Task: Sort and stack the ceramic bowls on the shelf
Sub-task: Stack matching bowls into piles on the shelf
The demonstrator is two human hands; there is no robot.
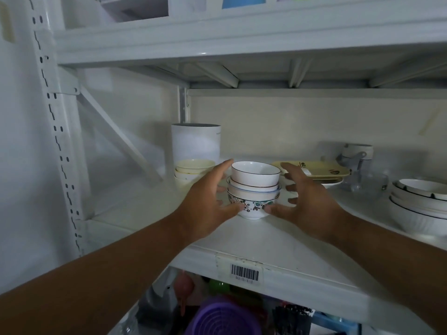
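Note:
A stack of several small ceramic bowls [254, 189] stands on the white shelf [242, 243]; the top one is white with a dark rim, the bottom one has a leaf pattern. My left hand [208, 204] is spread at the stack's left side, its thumb tip touching the patterned bowl. On the right side, my right hand [304, 201] is spread too, with its thumb tip against the same bowl. The other fingers of both hands stay apart from the stack. A second stack of cream bowls [193, 170] sits behind to the left.
A white cylinder [196, 143] stands at the back left. Yellow square plates [321, 170] and a jar [358, 155] sit at the back right. Large white bowls [420, 204] are stacked far right. A purple basket [225, 320] lies on the lower shelf.

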